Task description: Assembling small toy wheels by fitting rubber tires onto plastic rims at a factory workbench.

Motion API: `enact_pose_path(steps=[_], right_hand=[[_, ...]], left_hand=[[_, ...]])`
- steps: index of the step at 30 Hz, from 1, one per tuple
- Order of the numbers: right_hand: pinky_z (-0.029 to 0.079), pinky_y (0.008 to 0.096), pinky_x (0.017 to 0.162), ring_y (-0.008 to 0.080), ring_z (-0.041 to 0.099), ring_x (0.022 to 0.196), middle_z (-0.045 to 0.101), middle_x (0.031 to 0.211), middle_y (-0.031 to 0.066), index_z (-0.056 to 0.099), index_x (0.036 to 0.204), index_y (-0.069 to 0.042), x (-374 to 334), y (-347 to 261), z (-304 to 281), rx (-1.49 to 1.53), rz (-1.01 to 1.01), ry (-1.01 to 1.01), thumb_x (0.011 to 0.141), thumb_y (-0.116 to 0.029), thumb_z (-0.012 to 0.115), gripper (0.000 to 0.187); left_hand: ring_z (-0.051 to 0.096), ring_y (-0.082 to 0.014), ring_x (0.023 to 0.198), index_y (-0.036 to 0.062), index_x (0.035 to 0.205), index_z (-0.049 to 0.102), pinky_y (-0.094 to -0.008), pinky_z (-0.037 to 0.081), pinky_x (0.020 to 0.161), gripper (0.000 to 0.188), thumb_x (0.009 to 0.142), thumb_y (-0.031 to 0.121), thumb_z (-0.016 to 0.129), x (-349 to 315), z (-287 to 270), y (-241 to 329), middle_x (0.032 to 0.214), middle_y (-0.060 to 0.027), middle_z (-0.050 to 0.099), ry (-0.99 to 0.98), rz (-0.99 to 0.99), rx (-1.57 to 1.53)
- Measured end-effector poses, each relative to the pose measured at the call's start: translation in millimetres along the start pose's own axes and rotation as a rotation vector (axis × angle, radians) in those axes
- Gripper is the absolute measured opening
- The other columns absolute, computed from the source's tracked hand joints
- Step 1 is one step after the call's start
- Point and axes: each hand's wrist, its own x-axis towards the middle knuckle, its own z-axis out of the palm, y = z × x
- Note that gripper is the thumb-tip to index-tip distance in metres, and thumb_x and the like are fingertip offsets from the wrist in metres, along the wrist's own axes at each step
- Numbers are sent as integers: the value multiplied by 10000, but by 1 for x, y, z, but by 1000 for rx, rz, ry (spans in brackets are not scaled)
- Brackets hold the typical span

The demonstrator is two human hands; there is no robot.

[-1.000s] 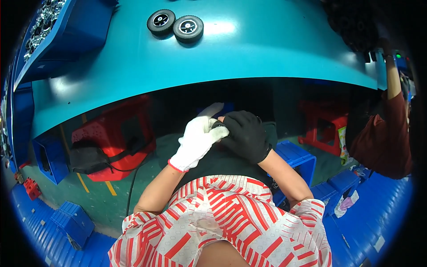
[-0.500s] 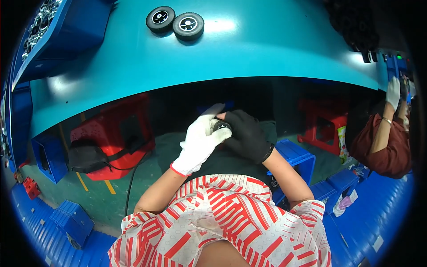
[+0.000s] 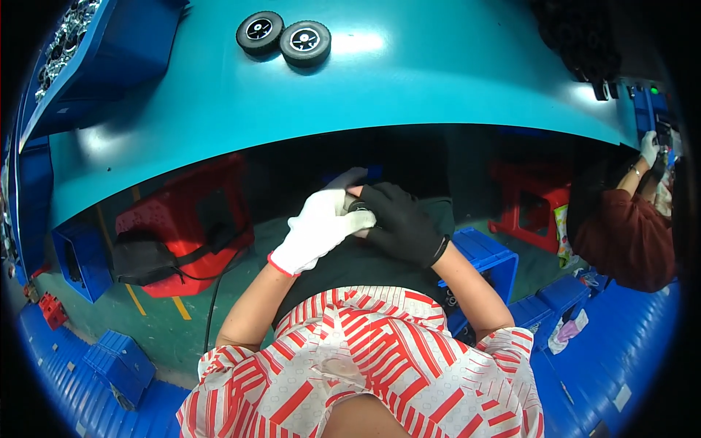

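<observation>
In front of my body, below the table edge, my two gloved hands meet around a black wheel (image 3: 357, 206), mostly hidden by the fingers. My left hand (image 3: 319, 225), in a white glove, is closed on it with the thumb laid across its face. From the other side my right hand (image 3: 404, 225), in a black glove, wraps round the same wheel. On the turquoise table ahead lie two black wheels (image 3: 305, 44) with black and white hubs, one leaning against the other.
A blue bin (image 3: 135, 55) of shiny metal parts stands at the far left of the table (image 3: 438, 80). Black parts (image 3: 580, 44) are heaped at the far right. Red stools (image 3: 171, 226) and blue crates (image 3: 485, 255) flank me. A co-worker (image 3: 628, 233) sits at right.
My left hand has shifted slightly left and its thumb now covers more of the wheel's face. The right hand stays nearly in place. The co-worker's gloved hand has moved lower.
</observation>
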Motion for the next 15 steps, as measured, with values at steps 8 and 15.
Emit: enact_pose_path(steps=[8,15], right_hand=[[459,372,765,279,592,893,605,1028,91,584,1139,-103,-1,2,-7,23,85,-15,709,-167,732,460],[453,407,745,290,584,863,610,1000,98,599,1109,-112,3,4,-5,-124,-96,21,729,-236,689,410]], left_hand=[[578,-93,670,-60,1051,583,-214,454,593,338,758,60,703,-5,13,-18,770,-60,638,111,115,-222],[557,-90,615,-49,840,633,-217,430,564,221,739,120,731,2,3,-29,691,-44,625,93,67,43]])
